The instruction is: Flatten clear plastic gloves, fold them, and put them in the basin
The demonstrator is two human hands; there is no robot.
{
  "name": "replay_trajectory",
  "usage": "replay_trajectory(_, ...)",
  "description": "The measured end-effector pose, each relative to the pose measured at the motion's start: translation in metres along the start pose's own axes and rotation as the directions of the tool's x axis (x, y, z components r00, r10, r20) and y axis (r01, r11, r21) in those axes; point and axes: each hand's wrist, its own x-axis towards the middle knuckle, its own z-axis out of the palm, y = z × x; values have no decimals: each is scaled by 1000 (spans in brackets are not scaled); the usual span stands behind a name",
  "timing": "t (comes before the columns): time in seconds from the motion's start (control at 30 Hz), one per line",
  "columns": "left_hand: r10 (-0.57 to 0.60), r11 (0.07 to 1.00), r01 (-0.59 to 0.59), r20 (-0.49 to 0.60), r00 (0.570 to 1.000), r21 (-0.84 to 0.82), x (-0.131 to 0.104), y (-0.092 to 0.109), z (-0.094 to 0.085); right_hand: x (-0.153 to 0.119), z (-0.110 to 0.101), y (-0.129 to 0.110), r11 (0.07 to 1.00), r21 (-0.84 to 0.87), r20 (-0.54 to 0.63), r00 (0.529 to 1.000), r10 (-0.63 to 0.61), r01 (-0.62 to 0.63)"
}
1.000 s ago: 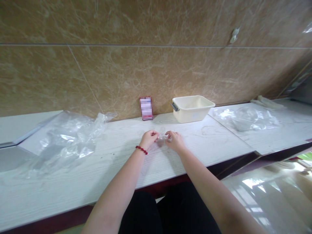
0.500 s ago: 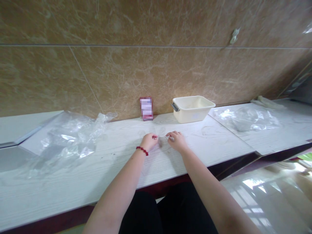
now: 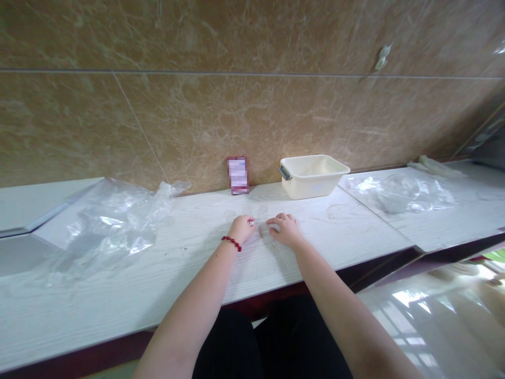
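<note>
My left hand point(image 3: 242, 229), with a red bead bracelet point(image 3: 232, 242) at the wrist, is closed in a pinch just above the white wood-grain table point(image 3: 189, 284). A tiny whitish bit point(image 3: 251, 223) shows at its fingertips, too small to name. Facing it from the right, a short gap away, is my right hand point(image 3: 285, 230). Its thumb and forefinger are apart, and I see nothing between them. Faint clear round marks or pieces point(image 3: 252, 211) lie on the table just beyond the hands; I cannot tell which they are.
A cream plastic tub point(image 3: 313, 184) with a grey handle stands by the marbled wall, right of a small pixelated card point(image 3: 238, 176). Crumpled clear plastic bags point(image 3: 114, 221) lie at left, with another clear bag point(image 3: 406, 193) at right. A whitish cloth-like item point(image 3: 434, 166) lies farther right.
The whitish bit at my right fingertips no longer shows there, and its thumb and forefinger look more apart. A whitish bit shows more clearly in my left fingers. Both hands have barely shifted.
</note>
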Motion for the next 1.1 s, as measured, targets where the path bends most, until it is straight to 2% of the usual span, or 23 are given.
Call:
replay_trajectory(0.37,21,997,-21,-8,1000,69,2,-3,1,2,0,3,1000,13,2,1000,19,-19)
replay_trajectory(0.63,20,995,-20,-2,1000,99,2,-3,0,-2,-5,1,997,-72,78,997,-5,10)
replay_trajectory(0.97,6,980,2,-37,999,199,-2,-1,-4,-4,-6,1,991,-134,110,994,4,10)
replay_trajectory(1.03,52,968,-38,-49,997,250,-6,4,-4,-4,-7,0,991,-134,106,994,0,14)
replay_trajectory(1.1,176,933,-164,-10,984,320,-12,10,-2,-4,-7,1,991,-133,103,995,-5,19)
